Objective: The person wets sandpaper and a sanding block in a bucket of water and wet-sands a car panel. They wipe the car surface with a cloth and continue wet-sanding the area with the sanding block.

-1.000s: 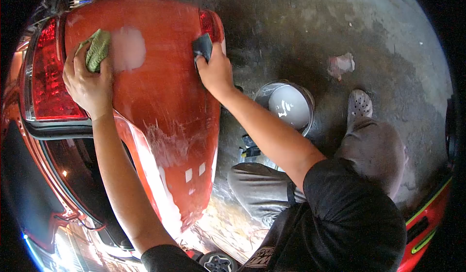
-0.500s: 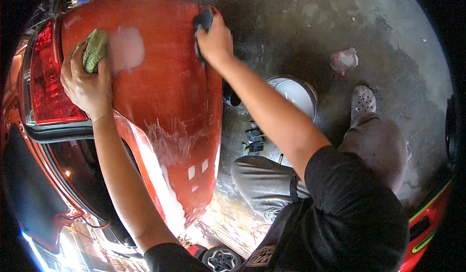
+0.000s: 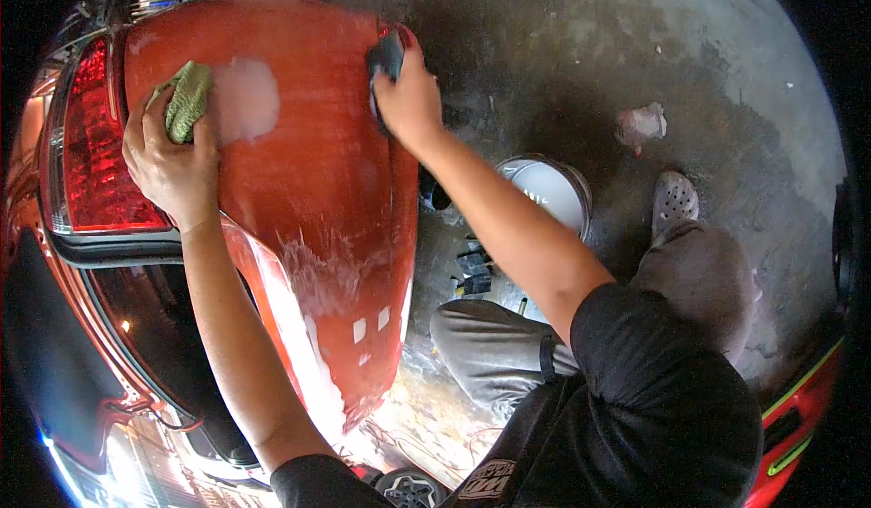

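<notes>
Right hand (image 3: 408, 95), clasping block (image 3: 388, 55), is working panel (image 3: 313, 159) nearer 12 o'clock than 1 s ago, likely widening coverage; left hand (image 3: 174, 159) gripping cloth (image 3: 189, 102).

Left grip (image 3: 172, 168) and right grip (image 3: 411, 104): two, bare hands. Green cloth (image 3: 189, 102): one. Dark block (image 3: 386, 54): one. Red car panel (image 3: 308, 177): one. Tail lamps (image 3: 102, 159): two, one mostly covered. Bucket (image 3: 585, 196): one. Perforated clog (image 3: 677, 198): one visible.
</notes>
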`<move>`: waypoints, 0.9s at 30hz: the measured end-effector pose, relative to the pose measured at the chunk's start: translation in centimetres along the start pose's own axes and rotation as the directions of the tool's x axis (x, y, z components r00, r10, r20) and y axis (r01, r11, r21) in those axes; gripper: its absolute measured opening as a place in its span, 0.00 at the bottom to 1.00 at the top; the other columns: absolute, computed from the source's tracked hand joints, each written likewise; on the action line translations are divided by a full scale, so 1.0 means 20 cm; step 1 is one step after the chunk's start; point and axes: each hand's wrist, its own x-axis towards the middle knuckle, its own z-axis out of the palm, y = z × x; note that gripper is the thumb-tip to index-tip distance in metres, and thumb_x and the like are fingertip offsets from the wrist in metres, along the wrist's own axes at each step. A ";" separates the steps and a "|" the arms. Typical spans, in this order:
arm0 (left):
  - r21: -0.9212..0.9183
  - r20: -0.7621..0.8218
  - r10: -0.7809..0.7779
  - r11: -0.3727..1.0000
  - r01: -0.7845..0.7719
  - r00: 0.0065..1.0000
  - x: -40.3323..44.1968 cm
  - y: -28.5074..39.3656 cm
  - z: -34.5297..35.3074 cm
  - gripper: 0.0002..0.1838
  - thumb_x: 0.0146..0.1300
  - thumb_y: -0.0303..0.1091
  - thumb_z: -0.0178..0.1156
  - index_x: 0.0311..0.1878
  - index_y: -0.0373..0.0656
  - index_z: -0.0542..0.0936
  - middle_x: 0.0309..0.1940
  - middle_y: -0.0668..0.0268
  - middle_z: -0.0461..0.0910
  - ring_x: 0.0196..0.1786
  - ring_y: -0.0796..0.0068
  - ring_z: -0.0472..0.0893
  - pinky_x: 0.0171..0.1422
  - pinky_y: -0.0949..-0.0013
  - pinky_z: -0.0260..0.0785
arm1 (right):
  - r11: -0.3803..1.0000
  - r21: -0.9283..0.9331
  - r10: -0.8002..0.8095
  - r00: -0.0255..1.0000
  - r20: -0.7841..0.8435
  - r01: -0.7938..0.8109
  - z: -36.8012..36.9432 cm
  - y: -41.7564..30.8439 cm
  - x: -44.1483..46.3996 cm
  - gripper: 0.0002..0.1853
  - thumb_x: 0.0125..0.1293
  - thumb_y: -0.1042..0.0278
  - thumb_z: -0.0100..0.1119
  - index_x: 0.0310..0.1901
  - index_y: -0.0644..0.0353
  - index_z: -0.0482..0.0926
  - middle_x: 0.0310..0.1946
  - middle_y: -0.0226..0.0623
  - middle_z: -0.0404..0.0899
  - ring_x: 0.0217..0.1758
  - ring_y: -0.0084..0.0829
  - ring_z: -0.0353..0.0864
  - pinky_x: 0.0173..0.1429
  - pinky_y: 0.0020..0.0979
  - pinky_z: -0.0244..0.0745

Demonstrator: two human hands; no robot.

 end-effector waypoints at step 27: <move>-0.098 0.015 0.034 0.995 -0.032 0.999 -0.02 -0.06 0.02 0.26 0.56 0.46 0.71 0.59 0.52 0.84 0.59 0.61 0.84 0.63 0.53 0.79 0.72 0.49 0.67 | 0.968 -0.233 0.166 0.940 0.297 -0.097 -0.45 0.11 0.20 0.21 0.66 0.60 0.66 0.56 0.60 0.77 0.51 0.57 0.86 0.60 0.59 0.83 0.61 0.50 0.78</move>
